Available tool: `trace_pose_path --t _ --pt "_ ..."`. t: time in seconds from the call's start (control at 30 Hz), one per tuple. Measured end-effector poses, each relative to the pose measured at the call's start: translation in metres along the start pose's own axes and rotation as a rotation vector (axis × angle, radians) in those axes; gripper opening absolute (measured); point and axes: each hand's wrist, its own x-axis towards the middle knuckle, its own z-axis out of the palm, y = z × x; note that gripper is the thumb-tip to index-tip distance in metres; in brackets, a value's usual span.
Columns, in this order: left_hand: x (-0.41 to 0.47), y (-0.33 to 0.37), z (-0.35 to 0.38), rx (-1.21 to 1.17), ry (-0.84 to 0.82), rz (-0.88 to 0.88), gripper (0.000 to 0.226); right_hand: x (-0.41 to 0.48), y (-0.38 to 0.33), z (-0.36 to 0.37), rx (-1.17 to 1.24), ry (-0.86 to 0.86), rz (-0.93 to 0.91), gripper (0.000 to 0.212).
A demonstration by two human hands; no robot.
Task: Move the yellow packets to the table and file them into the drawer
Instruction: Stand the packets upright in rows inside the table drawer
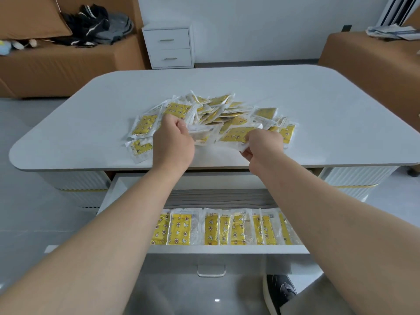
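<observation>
Head view: white desk (306, 92), drawer (227, 249) pulled open under its near edge, both hands at the heap.

Desk top pale, with rounded corners. The yellow packets (218, 110) lie in a loose, overlapping heap at centre-front, a few strayed to the left. Left hand (173, 138), fingers curled, grips packets at the heap's near-left edge. Right hand (263, 142) pinches a clear-edged packet at the near-right edge. In the drawer, a filed row (222, 228) of the same packets sits side by side along the front wall, with grey liner showing behind it. Room: grey tiled floor (34, 189); brown sofa (56, 64) far left, carrying dark clothes (95, 26); white two-drawer cabinet (169, 45) against the back wall; a second brown seat (368, 60) far right with papers (393, 31) on top. Dark shoe (279, 292) on the floor, lower right.
</observation>
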Motion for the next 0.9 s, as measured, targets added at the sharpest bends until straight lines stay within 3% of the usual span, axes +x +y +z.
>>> trace_pose_path --t 0.17,0.33,0.6,0.73,0.83,0.9 --pt "-0.006 0.005 -0.018 -0.084 0.044 0.007 0.031 -0.022 -0.001 -0.013 -0.016 -0.029 -0.143 0.037" --pt "-0.019 0.003 -0.032 -0.019 0.042 0.071 0.032 -0.044 0.004 -0.027 -0.383 -0.091 -0.401 0.044" --pt "-0.034 0.000 -0.053 0.051 -0.156 0.202 0.040 -0.063 0.013 -0.037 -0.663 -0.232 -0.562 0.048" --pt "-0.041 -0.009 -0.059 0.078 -0.322 0.188 0.025 -0.066 0.020 -0.043 -0.816 -0.268 -0.715 0.033" --pt "-0.042 -0.020 -0.062 0.154 -0.441 0.160 0.029 -0.062 0.028 -0.047 -1.031 -0.320 -0.938 0.021" --pt "-0.043 -0.025 -0.063 0.208 -0.499 0.124 0.029 -0.060 0.031 -0.049 -1.144 -0.398 -0.963 0.020"
